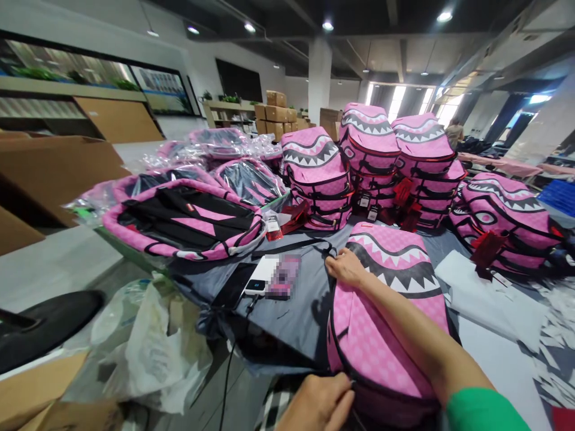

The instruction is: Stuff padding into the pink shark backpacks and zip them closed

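A pink checkered backpack (381, 347) with a black-and-white shark-mouth print lies front up before me on the grey-covered table. My left hand (317, 404) is closed at its near left corner, fingers pinched on the dark zipper edge; the small part between the fingertips is hidden. Across the bag reaches my right arm, in a green sleeve. My right hand (345, 267) is closed on the bag's far left edge, beside a black strap (299, 246) that runs out over the table.
Stacked pink backpacks (317, 173) stand behind. Plastic-wrapped ones (179, 224) lie at the left. A white power bank (262, 275) with a cable and a dark phone (233, 286) rest nearby. White sheets (489, 299) lie right; plastic bags (157, 347) hang lower left.
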